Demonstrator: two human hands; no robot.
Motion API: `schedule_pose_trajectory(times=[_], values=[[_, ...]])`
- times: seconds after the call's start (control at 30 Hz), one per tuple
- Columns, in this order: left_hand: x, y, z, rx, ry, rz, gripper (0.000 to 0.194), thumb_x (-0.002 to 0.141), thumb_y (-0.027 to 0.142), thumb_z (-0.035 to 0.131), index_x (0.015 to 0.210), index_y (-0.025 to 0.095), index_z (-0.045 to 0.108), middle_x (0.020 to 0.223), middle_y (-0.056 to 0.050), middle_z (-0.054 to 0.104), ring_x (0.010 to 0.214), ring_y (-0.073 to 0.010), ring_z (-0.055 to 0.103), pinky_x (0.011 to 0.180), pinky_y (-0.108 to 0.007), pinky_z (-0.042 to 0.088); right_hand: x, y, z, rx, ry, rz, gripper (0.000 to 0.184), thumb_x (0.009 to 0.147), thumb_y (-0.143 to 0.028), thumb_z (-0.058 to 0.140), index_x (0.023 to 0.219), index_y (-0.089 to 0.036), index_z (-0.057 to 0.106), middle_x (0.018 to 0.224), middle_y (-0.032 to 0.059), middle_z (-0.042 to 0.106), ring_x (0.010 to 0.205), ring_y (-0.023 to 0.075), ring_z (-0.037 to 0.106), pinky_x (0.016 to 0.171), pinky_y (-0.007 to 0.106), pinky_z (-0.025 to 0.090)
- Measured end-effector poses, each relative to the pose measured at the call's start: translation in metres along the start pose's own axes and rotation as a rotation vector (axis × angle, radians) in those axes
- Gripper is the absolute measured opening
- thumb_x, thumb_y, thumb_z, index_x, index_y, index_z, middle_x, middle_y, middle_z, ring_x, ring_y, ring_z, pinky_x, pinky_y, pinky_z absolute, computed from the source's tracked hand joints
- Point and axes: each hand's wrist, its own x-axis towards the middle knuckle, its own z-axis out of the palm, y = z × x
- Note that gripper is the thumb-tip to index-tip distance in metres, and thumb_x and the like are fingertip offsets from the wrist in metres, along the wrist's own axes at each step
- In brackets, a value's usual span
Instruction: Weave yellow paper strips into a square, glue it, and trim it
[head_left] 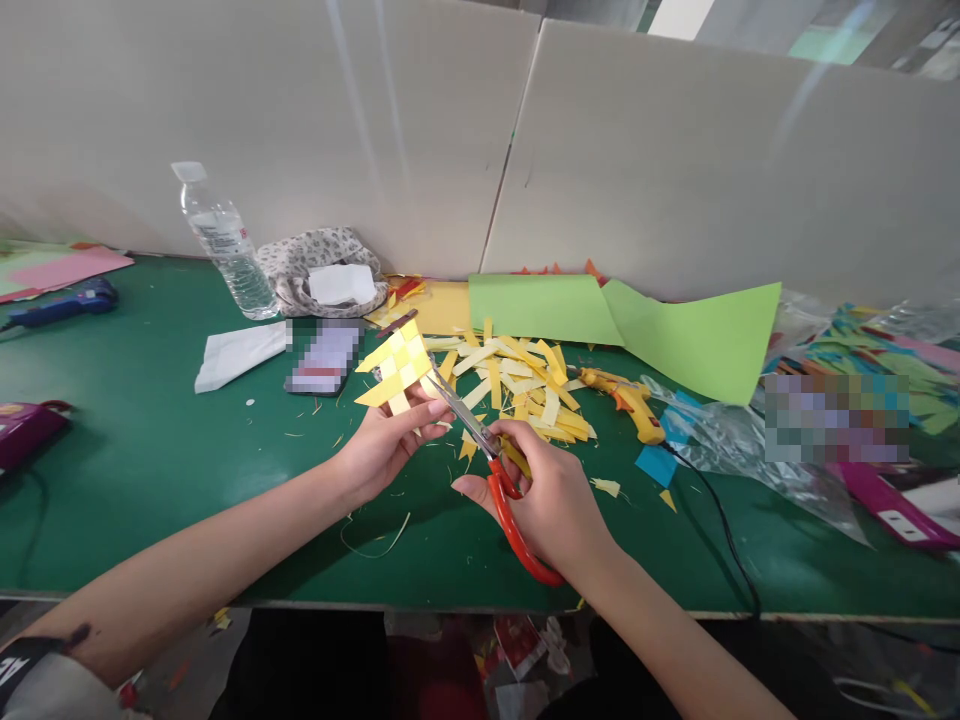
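Observation:
My left hand grips a small woven piece of yellow and cream paper strips, with several pointed ends sticking out to its left. In my right hand is a pair of scissors with red-orange handles. Its metal blades reach up and left to the right edge of the woven paper, close to my left fingertips. Whether the blades are touching the paper is hard to tell. Behind my hands lies a loose heap of cut yellow and cream paper strips.
Green paper sheets lean at the back. A yellow glue gun with a black cord lies right of the heap, beside clear plastic. At left are a water bottle, a phone, a tissue and a patterned cloth pouch.

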Motion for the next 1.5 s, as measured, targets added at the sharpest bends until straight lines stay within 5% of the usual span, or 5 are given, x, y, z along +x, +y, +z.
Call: schedule_pose_trajectory(times=[0.6,1.5], values=[[-0.0013,0.0029,-0.0006,-0.034,-0.062,-0.025,0.011,0.07,0.024,0.072,0.072,0.015,0.066,0.065,0.0,0.064,0.061,-0.0075,0.06,0.059,-0.015,0.052,-0.0019,0.0033,0.0026,0.012,0.096,-0.088,0.051,0.064,-0.061,0.064,0.091,-0.018,0.056,0.048,-0.0072,0.039,0.042,0.0095,0.036,0.043,0.021,0.034],[-0.0058,-0.0008,0.007,0.087,0.061,0.047,0.015,0.064,0.025,0.076,0.072,0.016,0.066,0.071,0.0,0.063,0.068,-0.0109,0.06,0.058,-0.019,0.049,-0.0015,0.0027,0.0096,-0.098,0.129,-0.11,0.052,0.071,-0.059,0.058,0.099,-0.016,0.054,0.063,0.001,0.059,0.052,0.0136,0.054,0.05,0.024,0.04]])
